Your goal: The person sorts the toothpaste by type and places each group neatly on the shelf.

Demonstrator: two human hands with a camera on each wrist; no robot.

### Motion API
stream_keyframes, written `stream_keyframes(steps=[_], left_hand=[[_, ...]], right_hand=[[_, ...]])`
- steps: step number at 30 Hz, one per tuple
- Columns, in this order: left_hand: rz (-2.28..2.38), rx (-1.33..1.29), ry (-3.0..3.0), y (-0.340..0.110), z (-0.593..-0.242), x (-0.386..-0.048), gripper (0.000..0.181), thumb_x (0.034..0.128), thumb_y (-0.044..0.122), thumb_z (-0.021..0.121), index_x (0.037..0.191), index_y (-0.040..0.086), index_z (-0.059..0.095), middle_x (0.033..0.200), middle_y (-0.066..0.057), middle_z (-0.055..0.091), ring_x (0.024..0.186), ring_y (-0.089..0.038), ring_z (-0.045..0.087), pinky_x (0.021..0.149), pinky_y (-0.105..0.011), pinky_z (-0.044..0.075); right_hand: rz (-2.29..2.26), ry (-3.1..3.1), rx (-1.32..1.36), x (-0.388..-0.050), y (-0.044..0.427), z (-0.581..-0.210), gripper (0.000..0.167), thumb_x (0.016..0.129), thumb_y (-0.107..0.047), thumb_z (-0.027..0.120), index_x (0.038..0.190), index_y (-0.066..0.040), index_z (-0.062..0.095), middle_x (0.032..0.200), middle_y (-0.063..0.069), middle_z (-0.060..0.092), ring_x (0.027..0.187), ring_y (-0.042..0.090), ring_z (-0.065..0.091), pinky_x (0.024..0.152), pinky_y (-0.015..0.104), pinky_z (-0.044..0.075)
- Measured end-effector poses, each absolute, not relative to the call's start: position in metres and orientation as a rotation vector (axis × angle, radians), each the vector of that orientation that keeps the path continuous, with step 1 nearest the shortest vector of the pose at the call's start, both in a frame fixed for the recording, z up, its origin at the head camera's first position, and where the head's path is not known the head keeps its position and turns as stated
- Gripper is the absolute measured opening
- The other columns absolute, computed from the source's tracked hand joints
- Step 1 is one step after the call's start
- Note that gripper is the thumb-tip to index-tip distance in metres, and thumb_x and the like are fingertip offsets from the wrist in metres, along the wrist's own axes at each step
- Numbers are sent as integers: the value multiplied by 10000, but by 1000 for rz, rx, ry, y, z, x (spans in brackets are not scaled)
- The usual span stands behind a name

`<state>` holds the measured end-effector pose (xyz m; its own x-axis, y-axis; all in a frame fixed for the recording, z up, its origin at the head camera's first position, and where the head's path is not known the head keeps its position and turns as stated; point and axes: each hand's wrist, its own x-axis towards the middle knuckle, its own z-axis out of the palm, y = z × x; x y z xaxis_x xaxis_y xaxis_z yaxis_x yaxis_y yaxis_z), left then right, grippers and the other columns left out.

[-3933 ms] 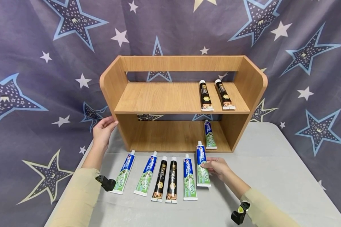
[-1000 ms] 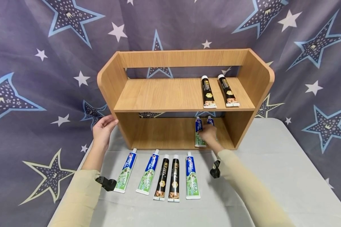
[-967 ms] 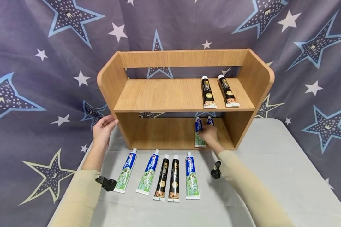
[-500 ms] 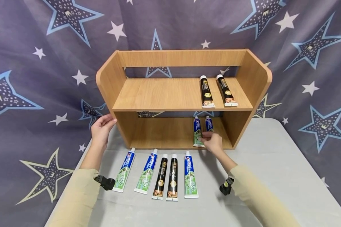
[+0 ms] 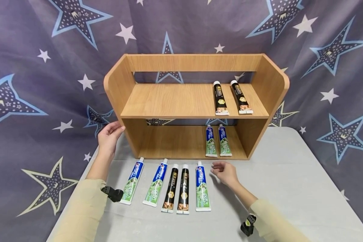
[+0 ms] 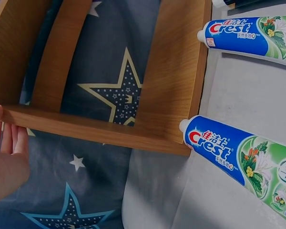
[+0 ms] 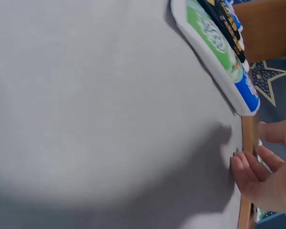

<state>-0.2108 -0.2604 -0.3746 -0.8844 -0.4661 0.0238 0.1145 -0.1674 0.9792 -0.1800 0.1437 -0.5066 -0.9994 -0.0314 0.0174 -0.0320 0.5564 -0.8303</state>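
Note:
My left hand (image 5: 108, 138) grips the left side edge of the wooden shelf (image 5: 175, 117); in the left wrist view its thumb and fingers (image 6: 9, 143) lie either side of the board. Just right of a blue-green toothpaste tube (image 5: 202, 190) on the table, my right hand (image 5: 227, 173) hovers empty, fingers slightly bent. Two blue-green tubes, left (image 5: 210, 143) and right (image 5: 225, 143), lie side by side on the lower level. The upper level bears two black tubes, left (image 5: 220, 99) and right (image 5: 240, 98).
On the grey table (image 5: 290, 174), before the shelf, also lie two more blue-green tubes (image 5: 132, 183) (image 5: 156, 185) and two black tubes, left (image 5: 170, 190) and right (image 5: 183, 191). A star-patterned curtain (image 5: 181, 27) hangs behind.
One blue-green tube has gone from the table to the lower level, left of the other one. My right hand has let go of it and drawn back toward the front. The left hand stays put.

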Motion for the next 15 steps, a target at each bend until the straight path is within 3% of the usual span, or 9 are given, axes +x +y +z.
stream_keyframes(steps=[15], left_hand=[[-2085,409,-1727,-259,-373,-208,208,839,-68,659,951,107,647,815,145,676,840,12,630,755,-68,533]], right_hand=[[1473,-2850,65,-151,140,-506,297,769,-24,750,1052,32,682,894,154,738,746,180,697,663,207,580]])
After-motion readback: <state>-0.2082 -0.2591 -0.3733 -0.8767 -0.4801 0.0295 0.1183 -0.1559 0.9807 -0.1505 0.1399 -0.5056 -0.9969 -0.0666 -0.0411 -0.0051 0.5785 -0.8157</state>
